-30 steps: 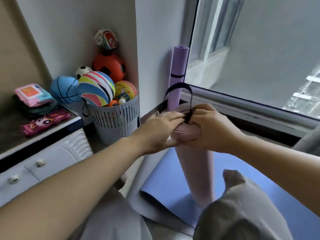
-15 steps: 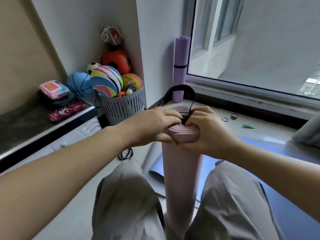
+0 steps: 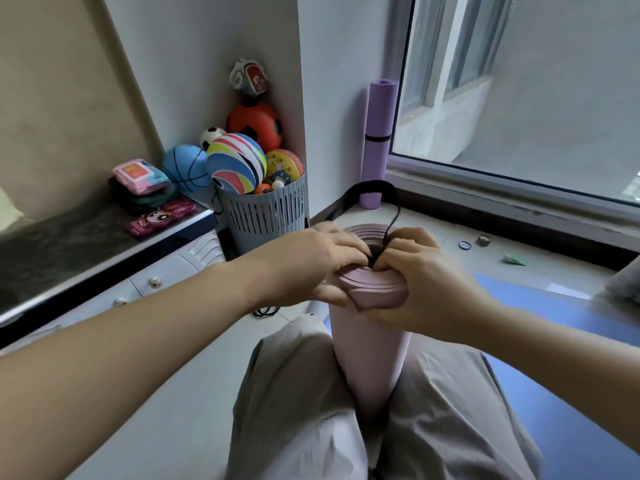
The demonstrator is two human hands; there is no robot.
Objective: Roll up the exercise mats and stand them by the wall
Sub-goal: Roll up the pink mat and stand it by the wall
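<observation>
Both grips clenched the top end of the pink mat (image 3: 370,358): left grip (image 3: 311,265) curled over the coil, right grip (image 3: 415,282) around its rim, with the black strap (image 3: 367,188) running down between their fingertips. The mat stood rolled and upright between the knees, short of the wall. Letting go before the strap bound it would likely let the coil spring loose. Room was tight: ball basket (image 3: 266,216) left, purple mat (image 3: 377,133) cornered, blue mat (image 3: 554,341) flat at right.

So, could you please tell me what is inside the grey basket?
The basket holds balls: a striped ball and a yellow ball on top, a small white ball at the rim. Anything deeper is hidden.
</observation>
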